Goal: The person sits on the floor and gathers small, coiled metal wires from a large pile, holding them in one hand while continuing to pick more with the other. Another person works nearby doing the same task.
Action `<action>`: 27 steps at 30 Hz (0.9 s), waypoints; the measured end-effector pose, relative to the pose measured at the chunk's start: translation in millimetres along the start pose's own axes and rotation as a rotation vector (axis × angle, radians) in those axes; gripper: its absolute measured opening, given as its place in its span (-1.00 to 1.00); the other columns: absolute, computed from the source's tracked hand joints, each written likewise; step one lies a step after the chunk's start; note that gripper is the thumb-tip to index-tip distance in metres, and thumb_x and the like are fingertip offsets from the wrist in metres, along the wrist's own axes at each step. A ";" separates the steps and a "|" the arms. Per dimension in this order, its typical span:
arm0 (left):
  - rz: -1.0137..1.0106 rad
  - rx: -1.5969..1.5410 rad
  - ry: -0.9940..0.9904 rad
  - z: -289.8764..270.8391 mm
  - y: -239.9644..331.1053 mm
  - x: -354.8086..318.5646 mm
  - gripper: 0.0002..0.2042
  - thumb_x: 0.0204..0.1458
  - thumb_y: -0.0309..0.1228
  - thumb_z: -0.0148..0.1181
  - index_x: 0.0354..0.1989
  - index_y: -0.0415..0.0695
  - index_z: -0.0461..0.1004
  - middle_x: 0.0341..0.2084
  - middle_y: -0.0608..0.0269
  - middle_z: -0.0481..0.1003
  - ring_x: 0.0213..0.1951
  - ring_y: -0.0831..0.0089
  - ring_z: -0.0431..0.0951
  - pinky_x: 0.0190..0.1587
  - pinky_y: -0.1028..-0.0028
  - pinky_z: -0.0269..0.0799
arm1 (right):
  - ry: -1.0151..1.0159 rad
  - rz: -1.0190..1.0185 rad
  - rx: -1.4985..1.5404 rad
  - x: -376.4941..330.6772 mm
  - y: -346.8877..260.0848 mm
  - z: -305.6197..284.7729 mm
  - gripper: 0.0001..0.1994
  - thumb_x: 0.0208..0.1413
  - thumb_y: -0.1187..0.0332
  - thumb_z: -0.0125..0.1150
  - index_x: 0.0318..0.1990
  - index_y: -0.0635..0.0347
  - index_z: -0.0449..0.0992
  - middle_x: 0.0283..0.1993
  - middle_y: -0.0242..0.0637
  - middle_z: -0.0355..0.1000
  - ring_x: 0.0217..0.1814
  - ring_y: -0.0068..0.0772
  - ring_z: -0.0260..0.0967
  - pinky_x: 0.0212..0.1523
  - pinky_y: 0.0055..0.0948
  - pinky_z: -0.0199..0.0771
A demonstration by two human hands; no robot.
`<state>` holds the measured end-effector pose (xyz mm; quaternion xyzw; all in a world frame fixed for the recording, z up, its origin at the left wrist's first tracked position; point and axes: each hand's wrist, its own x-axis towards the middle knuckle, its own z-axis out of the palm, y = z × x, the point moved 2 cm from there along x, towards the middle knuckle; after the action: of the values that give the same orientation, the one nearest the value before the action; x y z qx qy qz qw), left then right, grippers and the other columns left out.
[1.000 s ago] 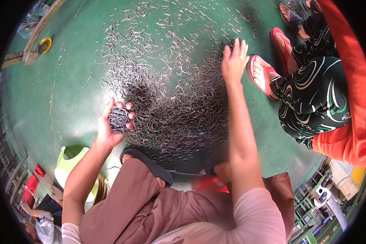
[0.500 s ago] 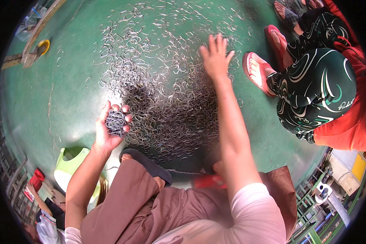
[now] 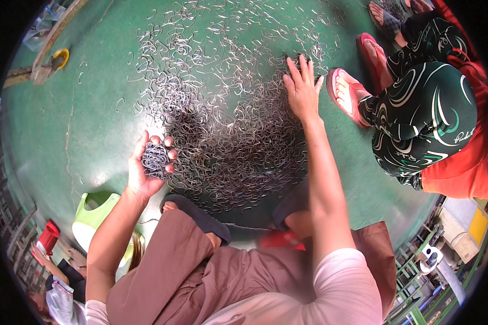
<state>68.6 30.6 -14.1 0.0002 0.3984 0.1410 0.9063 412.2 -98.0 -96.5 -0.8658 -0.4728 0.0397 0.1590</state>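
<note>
A wide heap of small bent metal hooks [image 3: 238, 146] lies on the green floor in front of me, dense near my feet and thinly scattered farther off. My left hand [image 3: 146, 170], palm up at the heap's left edge, cups a clump of the metal hooks [image 3: 156, 160] with its fingers curled round it. On the heap's right side, my right hand [image 3: 303, 93] reaches out palm down, fingers spread over the scattered hooks. Nothing shows in its grasp; the underside of the palm is hidden.
Close on the right sits a person in patterned trousers [image 3: 428, 114] with a red sandal [image 3: 344, 95] beside the hooks. A light green plastic stool [image 3: 95, 216] stands at my left. Far left are a yellow ring [image 3: 62, 58] and another person holding a red container [image 3: 49, 236].
My right hand has shifted slightly right and nearer to me, along the heap's right edge. My left hand stays in place with its clump of hooks.
</note>
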 end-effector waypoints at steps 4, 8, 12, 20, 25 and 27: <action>-0.016 0.007 -0.046 -9.3 1.0 2.2 -0.68 0.18 -0.06 -0.15 -0.45 -0.01 0.32 -0.34 0.24 0.34 -0.34 0.34 0.39 -0.54 0.47 0.39 | 0.006 -0.151 0.038 7.1 -38.2 13.8 -0.52 0.16 -0.01 -0.11 0.22 -0.21 0.20 0.38 -0.27 -0.09 0.44 -0.13 -0.27 0.26 0.31 -0.38; -0.008 0.009 -0.045 -7.5 -0.9 1.1 -0.69 0.17 -0.06 -0.14 -0.45 0.00 0.33 -0.34 0.24 0.34 -0.35 0.33 0.39 -0.55 0.47 0.39 | -0.186 -0.479 0.031 12.4 -76.3 34.1 -0.51 0.15 -0.06 -0.14 0.23 -0.23 0.19 0.38 -0.29 -0.09 0.44 -0.14 -0.28 0.26 0.33 -0.37; 0.001 0.004 -0.026 -5.0 0.2 -0.5 -0.69 0.15 -0.06 -0.11 -0.46 -0.02 0.33 -0.34 0.23 0.35 -0.35 0.32 0.40 -0.57 0.46 0.39 | 0.009 -0.144 -0.004 32.2 -61.2 33.7 -0.49 0.13 -0.10 -0.14 0.23 -0.24 0.19 0.38 -0.35 -0.07 0.43 -0.09 -0.27 0.25 0.35 -0.41; 0.035 -0.019 -0.058 -15.7 4.5 -10.9 -0.68 0.16 -0.07 -0.12 -0.43 -0.03 0.36 -0.31 0.17 0.40 -0.35 0.29 0.43 -0.56 0.44 0.40 | -0.009 -0.069 -0.114 31.0 -75.0 28.0 -0.52 0.15 -0.03 -0.12 0.22 -0.19 0.21 0.36 -0.29 -0.04 0.43 -0.05 -0.25 0.23 0.38 -0.42; 0.059 -0.074 -0.070 -19.1 6.3 -16.2 -0.68 0.16 -0.07 -0.13 -0.43 -0.03 0.36 -0.31 0.18 0.39 -0.34 0.28 0.43 -0.54 0.42 0.40 | -0.031 -0.275 -0.002 60.5 -107.7 53.6 -0.49 0.19 -0.01 -0.18 0.25 -0.06 0.14 0.37 -0.34 -0.06 0.44 -0.18 -0.27 0.28 0.28 -0.43; 0.066 -0.092 -0.089 -17.0 7.2 -19.1 -0.68 0.16 -0.06 -0.13 -0.42 -0.03 0.36 -0.31 0.17 0.39 -0.34 0.28 0.43 -0.54 0.42 0.41 | -0.012 -0.223 -0.091 74.3 -96.9 62.0 -0.49 0.21 -0.01 -0.23 0.26 -0.05 0.12 0.38 -0.35 -0.07 0.45 -0.19 -0.28 0.29 0.27 -0.43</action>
<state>42.2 30.7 -11.1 -0.0219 0.3503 0.1886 0.9172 361.3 27.2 -118.8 -0.8140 -0.5683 0.0056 0.1199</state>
